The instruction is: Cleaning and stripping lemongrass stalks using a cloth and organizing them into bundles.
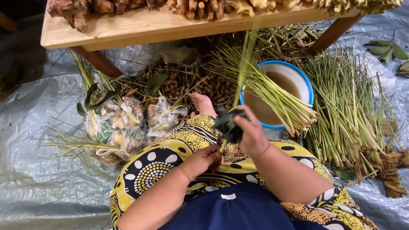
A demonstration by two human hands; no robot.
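At the centre of the frame the right hand (251, 136) is curled shut around a small bunch of dark green leaves (228, 124), with a long green stalk (242, 70) rising from it toward the top of the frame. Just below and to the left, the left hand (202, 160) pinches the lower end of the same bunch against the lap, fingers closed on the stem; how tightly cannot be told. Both hands sit over a yellow and black patterned cloth (166, 159) covering the knees, and a bare foot (203, 103) pokes out beyond it.

Open room is scarce. The edge of a wooden table (125, 31) runs across the top of the frame, loaded with knobbly roots (182, 1), and its legs slant down on both sides. Directly ahead of the hands lies a bundle of lemongrass (270, 92) resting across a blue-rimmed bowl (298, 73) of brown liquid. A larger heap of stalks (347, 112) fills the right side. To the left of the knees sit clear plastic bags (121, 123) packed with roots and leaves. The only bare ground is the grey tarpaulin (32, 167) at the lower left.
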